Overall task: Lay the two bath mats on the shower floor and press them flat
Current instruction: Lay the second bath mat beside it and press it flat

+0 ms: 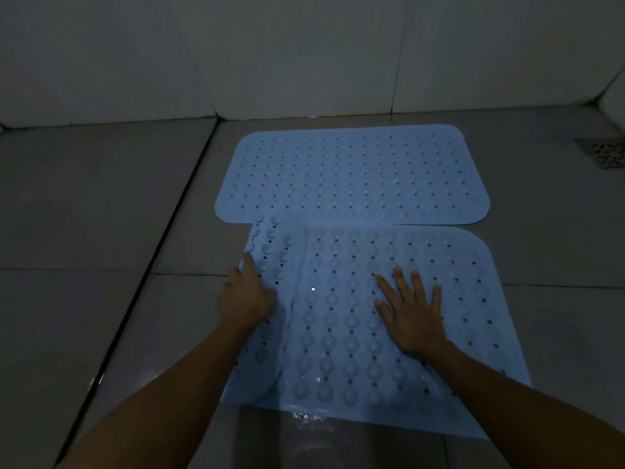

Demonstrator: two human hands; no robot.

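Mats both on the tiled shower floor. Far mat lies flat near the back wall, suction side down, edges settled. Near mat sits just in front of it, their long edges touching or slightly overlapping at the left; cannot tell which. Near mat's left strip is folded over, cups showing face up.

Left hand is at that folded left edge, fingers curled on the flap, grip clamped on the mat's edge as far as the dim light shows. Right hand lies palm down on the middle of the near mat, fingers straight and spread, grip apart, pressing.

Handling judgement: thin soft rubbery sheet, light, floppy, bends freely and holds a curl. Floor looks wet near the front edge, so the mat may slide before the cups bite. Not fragile. Best hold is a pinch on the free edge or corner of the flap, peeling it outward to the left, while the flat palm anchors the centre. After that, press with open palms from the middle outward so the cups seat.

Drain grate sits well apart at far right, uncovered.
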